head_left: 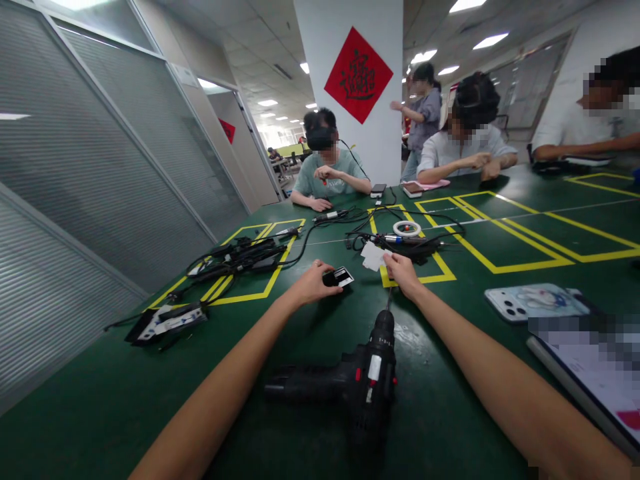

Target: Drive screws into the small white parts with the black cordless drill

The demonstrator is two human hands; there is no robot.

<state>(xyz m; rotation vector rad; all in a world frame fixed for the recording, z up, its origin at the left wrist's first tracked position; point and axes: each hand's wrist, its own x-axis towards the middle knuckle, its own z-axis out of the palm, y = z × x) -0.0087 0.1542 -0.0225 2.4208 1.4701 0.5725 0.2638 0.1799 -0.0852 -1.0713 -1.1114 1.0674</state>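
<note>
Just left of the table's middle, my left hand [314, 283] is closed on a small black box [343, 277] with a white label on its face. My right hand [403, 273] pinches a flat white piece of card [374, 256] with an uneven, notched outline, held a little above the table. Between my forearms a black cordless drill [370, 373] lies on its side, its bit pointing away from me toward my right hand. The two held things are apart from each other.
Bundled black cables [240, 257] lie on the left, near a black-and-white packet [167, 321]. More cables and a white tape roll [407, 229] lie ahead. A phone [535, 302] and a notebook [595, 380] are on the right. People sit across the green table [235, 413].
</note>
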